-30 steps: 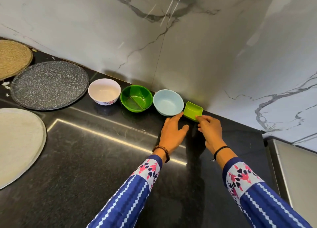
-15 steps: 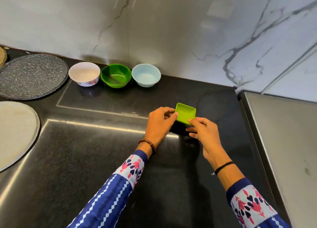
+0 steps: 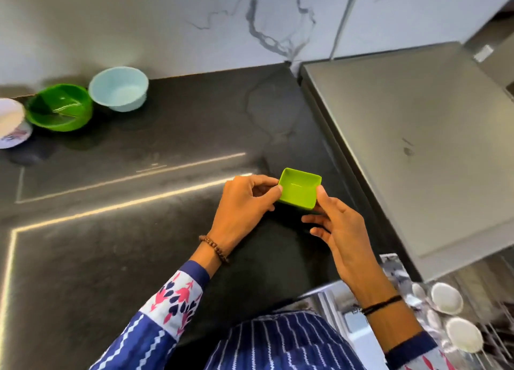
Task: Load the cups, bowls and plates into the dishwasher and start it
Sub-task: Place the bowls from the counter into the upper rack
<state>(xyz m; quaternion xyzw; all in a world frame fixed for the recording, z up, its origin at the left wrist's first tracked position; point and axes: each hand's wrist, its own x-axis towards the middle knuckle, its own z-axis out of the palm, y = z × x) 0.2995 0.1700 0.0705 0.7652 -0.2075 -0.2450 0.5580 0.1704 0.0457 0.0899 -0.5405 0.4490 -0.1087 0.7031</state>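
Head view: both hands hold a small square dish (image 3: 299,193) just above the dark counter (image 3: 139,258).
Left hand (image 3: 244,203) pinches its left rim and right hand (image 3: 339,230) pinches the right wall. It looks like light, stiff, smooth plastic, so opposite rims seem the surest hold.

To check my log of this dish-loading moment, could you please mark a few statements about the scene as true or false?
1. The left hand and the right hand both hold the green square dish. True.
2. The light blue bowl sits inside the round green bowl. False: it stands beside it on the black counter.
3. The green square dish looks empty. True.
4. The white bowl is in the right hand. False: it stands on the black counter at the far left.
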